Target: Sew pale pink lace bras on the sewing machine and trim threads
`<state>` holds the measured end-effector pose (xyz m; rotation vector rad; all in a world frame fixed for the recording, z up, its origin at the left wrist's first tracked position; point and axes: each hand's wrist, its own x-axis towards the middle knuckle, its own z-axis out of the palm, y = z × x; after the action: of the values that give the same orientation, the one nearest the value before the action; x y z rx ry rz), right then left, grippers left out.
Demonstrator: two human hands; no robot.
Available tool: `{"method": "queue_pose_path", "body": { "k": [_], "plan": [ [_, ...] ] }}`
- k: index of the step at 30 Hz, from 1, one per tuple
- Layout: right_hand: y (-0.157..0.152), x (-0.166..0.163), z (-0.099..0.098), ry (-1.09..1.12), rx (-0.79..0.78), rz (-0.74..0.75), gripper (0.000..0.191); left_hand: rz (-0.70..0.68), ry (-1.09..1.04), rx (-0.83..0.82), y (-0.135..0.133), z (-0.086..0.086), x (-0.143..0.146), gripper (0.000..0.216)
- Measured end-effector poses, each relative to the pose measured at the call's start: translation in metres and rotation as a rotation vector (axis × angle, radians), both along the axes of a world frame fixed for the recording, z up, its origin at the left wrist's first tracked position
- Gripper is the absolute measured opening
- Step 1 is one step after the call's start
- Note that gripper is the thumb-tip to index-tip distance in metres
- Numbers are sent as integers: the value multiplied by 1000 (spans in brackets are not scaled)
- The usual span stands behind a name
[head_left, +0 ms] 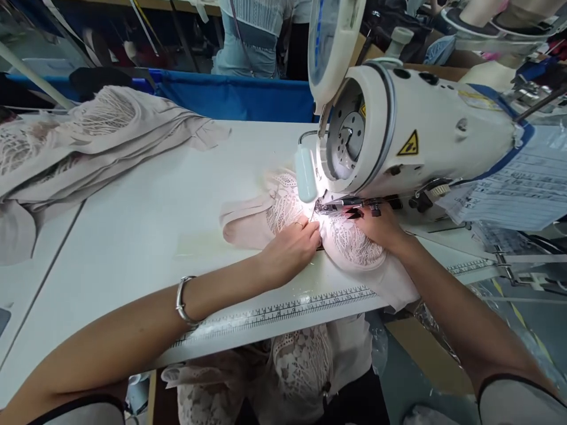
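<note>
The left arm reaches in from the lower left, forearm slanting up over the table edge, wrist nearly straight. The left hand (290,254) is turned knuckles up, its fingers bunched close together with the tips just in front of the needle area; they are nearly closed, pinching the middle of a pale pink lace bra (354,242). The right arm comes up from the lower right, bent inward at the wrist, and the right hand (383,227) lies at the upper outer side of the right cup. Its fingertips are partly hidden by black metal fittings, so how far they close on the fabric I cannot tell.

The bra lies on the white table (146,218) under the head of a cream sewing machine (425,130), its centre at the needle. Its rounded cups carry stringy, open lace; the band is smooth, matte cloth, curling into a loop at the left. A slim, rounded lamp (305,174) lights the lace brightly. The machine's body is a glossy cylinder with an open round end showing perforated metal. A printed ruler strip (287,310) runs along the glossy table edge. A rumpled heap of similar lace garments (106,136) lies at the left; a rigid silver bangle (180,301) circles the left forearm.
</note>
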<state>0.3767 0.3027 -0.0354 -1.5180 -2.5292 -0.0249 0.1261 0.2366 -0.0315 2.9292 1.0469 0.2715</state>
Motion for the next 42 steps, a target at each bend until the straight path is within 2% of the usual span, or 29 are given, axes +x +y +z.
{"method": "queue_pose_path", "body": {
  "k": [2,4,8,14,22,29,34,38,42],
  "plan": [
    [2,1,-1,-32,2,8,33,19,-12,-7,2,-1,-1,33],
    [2,2,-2,-42,-63,45,37,35,-28,8,5,-2,-3,34],
    [-1,2,2,-23,-216,230,53,33,-29,73,10,-8,-9,35],
    [-10,1,7,-40,-163,329,66,87,12,126,11,-14,-7,39],
    [-12,-5,-3,18,-185,336,72,95,-146,9,22,-19,-15,41],
    [-13,-8,-3,22,-182,306,69,92,-228,-129,34,-16,-20,36],
    [-12,-11,-6,94,-171,355,66,92,-255,-142,39,-15,-23,36],
    [-13,-16,-4,125,-172,339,49,72,-262,-89,43,-16,-27,39],
    [-15,-22,1,146,-193,249,23,102,-181,69,33,-11,-19,35]
  ]
}}
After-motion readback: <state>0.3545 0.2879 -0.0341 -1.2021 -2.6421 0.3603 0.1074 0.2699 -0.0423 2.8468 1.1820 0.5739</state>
